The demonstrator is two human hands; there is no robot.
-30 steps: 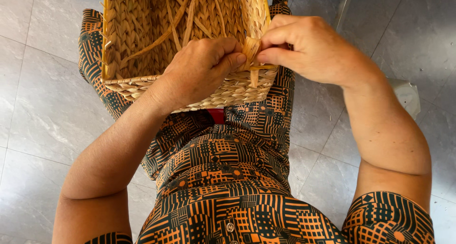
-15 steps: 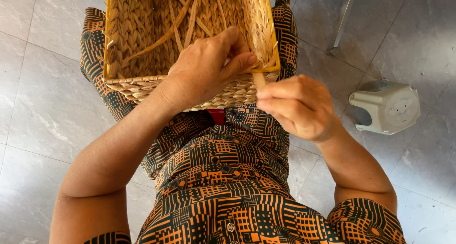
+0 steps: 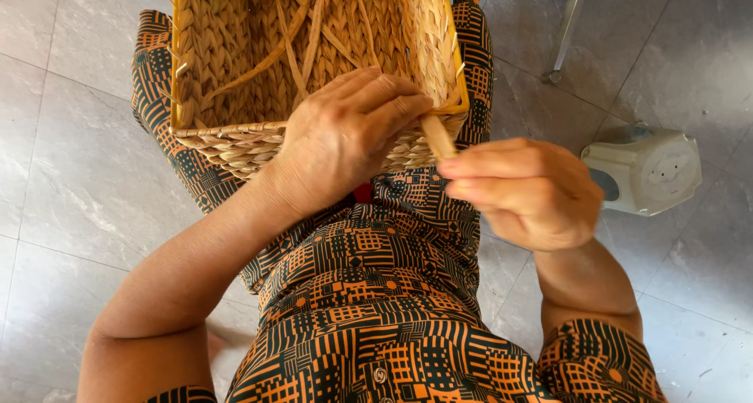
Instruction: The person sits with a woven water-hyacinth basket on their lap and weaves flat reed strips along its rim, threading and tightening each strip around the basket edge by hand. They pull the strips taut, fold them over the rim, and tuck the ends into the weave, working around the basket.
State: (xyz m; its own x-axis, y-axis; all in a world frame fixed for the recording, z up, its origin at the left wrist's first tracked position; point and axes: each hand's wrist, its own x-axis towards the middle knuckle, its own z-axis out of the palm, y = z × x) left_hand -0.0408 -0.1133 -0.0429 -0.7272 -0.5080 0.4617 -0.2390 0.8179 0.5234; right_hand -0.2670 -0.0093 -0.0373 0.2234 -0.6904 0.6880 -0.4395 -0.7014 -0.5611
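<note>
One head-worn view looks steeply down, close over the lap; its exact tilt is perhaps slightly forward.

Under the left hand (image 3: 341, 140), the woven basket (image 3: 235, 140) is straw-yellow with a plaited, braided weave and a brighter golden-yellow rim, and the strand (image 3: 438, 136) pinched in the right hand (image 3: 525, 191) is the same pale tan. Below both hands, the person's dress (image 3: 376, 293) carries a dense geometric print of orange and black blocks, grids and stripes, with a small patch of red showing just beneath the left hand. To the right of the right hand sits a pale off-white plastic stool (image 3: 651, 171) on a floor (image 3: 55, 183) of grey, faintly marbled tiles.
</note>
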